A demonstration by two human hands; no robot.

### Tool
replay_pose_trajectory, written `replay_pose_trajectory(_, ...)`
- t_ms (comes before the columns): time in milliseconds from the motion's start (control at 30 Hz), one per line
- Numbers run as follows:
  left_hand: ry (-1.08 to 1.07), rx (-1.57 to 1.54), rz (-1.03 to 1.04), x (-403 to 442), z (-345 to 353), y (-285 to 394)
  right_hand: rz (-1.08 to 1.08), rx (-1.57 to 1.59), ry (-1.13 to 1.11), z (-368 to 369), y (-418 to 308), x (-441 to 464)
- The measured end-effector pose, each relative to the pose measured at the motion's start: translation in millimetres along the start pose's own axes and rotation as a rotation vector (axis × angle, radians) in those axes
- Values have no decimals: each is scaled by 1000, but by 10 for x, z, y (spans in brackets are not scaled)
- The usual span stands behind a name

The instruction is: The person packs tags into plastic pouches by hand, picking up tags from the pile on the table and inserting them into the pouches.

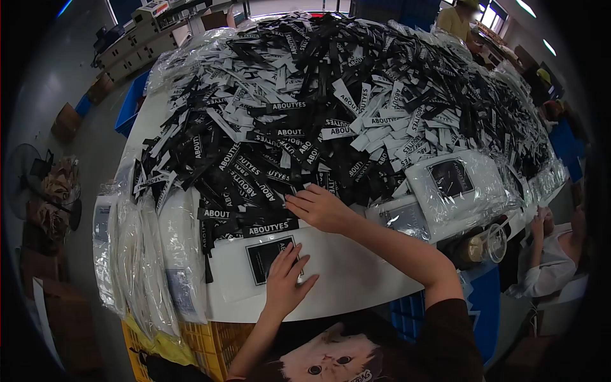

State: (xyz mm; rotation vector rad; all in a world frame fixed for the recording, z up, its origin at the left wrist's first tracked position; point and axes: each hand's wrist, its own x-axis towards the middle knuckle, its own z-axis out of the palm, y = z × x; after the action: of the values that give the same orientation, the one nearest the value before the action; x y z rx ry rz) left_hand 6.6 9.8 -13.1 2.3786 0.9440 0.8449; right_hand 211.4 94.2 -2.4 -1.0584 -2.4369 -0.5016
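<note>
My left hand lies with its fingers apart on a flat white packet with a black printed panel, near the table's front edge. My right hand reaches across to the near edge of a large heap of black and white strip labels. Its fingers are stretched out and touch the black labels; no label shows lifted in them. One black label reading "ABOUTYES" lies just above the packet.
Plastic-wrapped white packets stand at left and lie at right. A clear plastic cup is at the right table edge, above a blue crate. A yellow crate is below left. Other people are at right and far right.
</note>
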Motion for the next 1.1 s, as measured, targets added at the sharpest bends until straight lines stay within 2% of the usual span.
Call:
replay_pose_trajectory(100,-12,5,4,-4,1,-10,14,163,90,-177,15,54)
replay_pose_trajectory(167,-16,1,-3,30,-55,65,416,525,400,-438,-78,127)
replay_pose_trajectory(200,-20,-2,-12,46,-71,91,687,832,411,-647,-141,140)
replay_pose_trajectory(267,-23,-22,-21,17,-25,31,876,1317,740,-696,-169,2)
replay_pose_trajectory(367,-57,-37,-20,10,-80,9,1055,1630,1010,-912,-312,-224)
replay_pose_trajectory(400,-81,-33,-15,26,-120,18,1276,1531,1026,-1069,-430,-229)
replay_pose_trajectory(433,-83,-33,-12,32,-166,32,1252,1484,1075,-1090,-562,-349)
replay_pose_trajectory(467,-54,-129,-115,34,-216,47,1229,1436,1122,-1100,-727,-476)
replay_pose_trajectory(533,30,-262,-361,-32,-231,21,1079,1003,989,-895,-1088,-704)
replay_pose_trajectory(567,26,-259,-358,-41,-277,49,1011,823,805,-825,-1154,-819)
replay_pose_trajectory(600,-38,-212,-559,-39,-355,109,936,645,624,-775,-1210,-927)
replay_pose_trajectory(633,-103,-160,-758,-41,-407,153,940,644,631,-732,-1351,-1029)
replay_pose_trajectory(667,-106,-155,-751,-71,-407,171,1027,774,720,-692,-1501,-1123)
replay_pose_trajectory(700,67,-159,-517,-100,-407,237,1112,907,804,-710,-1551,-1132)
replay_pose_trajectory(733,231,-163,-285,-116,-410,318,1082,759,794,-771,-1574,-1151)
replay_pose_trajectory(767,262,-186,-178,-80,-392,412,1092,760,797,-768,-1562,-1129)
replay_pose_trajectory(833,182,-212,-98,-82,-310,529,1136,695,568,-737,-1525,-1055)
replay_pose_trajectory(867,116,-223,-42,-108,-249,537,1256,773,415,-789,-1550,-1032)
replay_pose_trajectory(900,118,-224,-38,-115,-209,569,1254,770,417,-751,-1568,-1078)
replay_pose_trajectory(967,-37,-189,-24,-155,-152,621,1501,1302,489,-654,-1622,-1203)
replay_pose_trajectory(1000,-78,-184,8,-194,-124,607,1502,1296,491,-711,-1561,-1127)
replay_pose_trajectory(1067,-96,-195,5,-254,-78,597,1398,1275,221,-916,-1354,-850)
replay_pose_trajectory(1100,-116,-199,1,-236,-90,603,1396,1272,224,-987,-1303,-803)
